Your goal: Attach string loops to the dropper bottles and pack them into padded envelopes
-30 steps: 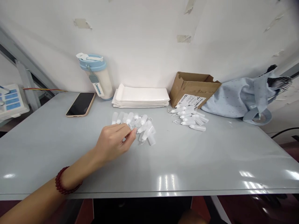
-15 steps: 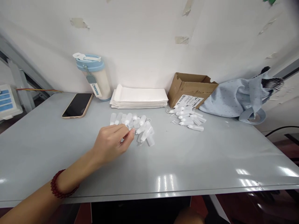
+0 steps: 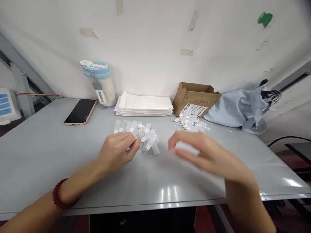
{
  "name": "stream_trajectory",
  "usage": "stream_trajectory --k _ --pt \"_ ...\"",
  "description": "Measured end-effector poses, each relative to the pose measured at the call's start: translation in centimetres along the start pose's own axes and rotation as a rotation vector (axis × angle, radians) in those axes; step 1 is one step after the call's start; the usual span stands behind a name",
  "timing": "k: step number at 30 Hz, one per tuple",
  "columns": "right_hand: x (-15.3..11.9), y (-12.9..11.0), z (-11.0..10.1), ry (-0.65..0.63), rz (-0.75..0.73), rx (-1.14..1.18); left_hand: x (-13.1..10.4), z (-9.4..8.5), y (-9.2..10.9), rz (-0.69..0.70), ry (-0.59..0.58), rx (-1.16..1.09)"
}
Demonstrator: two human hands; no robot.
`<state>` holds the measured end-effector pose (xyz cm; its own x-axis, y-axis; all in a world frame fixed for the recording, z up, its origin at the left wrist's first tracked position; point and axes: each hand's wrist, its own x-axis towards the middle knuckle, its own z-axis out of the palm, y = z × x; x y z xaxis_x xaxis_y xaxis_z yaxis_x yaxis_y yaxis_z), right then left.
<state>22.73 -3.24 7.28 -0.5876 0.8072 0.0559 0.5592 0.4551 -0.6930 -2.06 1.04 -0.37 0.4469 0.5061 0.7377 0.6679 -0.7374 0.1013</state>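
Several small translucent bottles (image 3: pixel 152 140) with white caps and thin loops lie in a loose pile at the middle of the grey table. At the pile's near left edge is my left hand (image 3: pixel 120 147), its fingers pinched together; what they hold, if anything, is too small to make out. My right hand (image 3: pixel 194 149) is blurred by motion over the table, between the two piles, with thumb and index finger curved toward each other. Behind it a second pile of similar bottles (image 3: pixel 190 122) lies against the cardboard box, partly covered by the hand.
A phone (image 3: pixel 80 111) and a blue-lidded tumbler (image 3: pixel 103 84) stand at the left. White envelopes (image 3: pixel 145 104) are stacked by the wall. To the right are the open cardboard box (image 3: pixel 198 100) and a light blue cloth bag (image 3: pixel 233 108). The table's front edge (image 3: pixel 145 207) runs below.
My right hand has come into view from the lower right, over the table. My left hand has stayed at the middle pile, still pinched. The camera view has shifted slightly.
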Motion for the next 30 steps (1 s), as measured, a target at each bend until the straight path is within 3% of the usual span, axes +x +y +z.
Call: stream_trajectory --k 2,4,8,12,19,26,30 --pt "0.7 3.1 -3.2 0.092 0.28 -0.446 -0.1 0.1 0.0 0.003 0.008 0.001" --pt "1.0 6.5 -5.2 0.064 0.512 -0.708 -0.2 0.2 -0.1 0.0 0.006 0.005" --pt "0.5 10.9 -5.8 -0.014 0.67 -0.711 -0.2 0.4 0.0 -0.011 -0.014 -0.004" --pt "0.2 12.1 -5.3 -0.058 0.719 -0.695 -0.1 0.5 0.1 -0.01 -0.043 -0.007" --pt "0.3 11.7 -5.2 -0.1 0.655 -0.606 -0.1 0.4 0.2 0.002 -0.039 -0.03" --pt "1.1 8.8 -3.7 -0.114 0.362 -0.349 -0.3 0.5 0.4 0.04 -0.084 -0.035" --pt "1.3 7.9 -2.9 -0.068 0.306 -0.176 -0.4 0.5 0.7 0.054 -0.116 -0.042"
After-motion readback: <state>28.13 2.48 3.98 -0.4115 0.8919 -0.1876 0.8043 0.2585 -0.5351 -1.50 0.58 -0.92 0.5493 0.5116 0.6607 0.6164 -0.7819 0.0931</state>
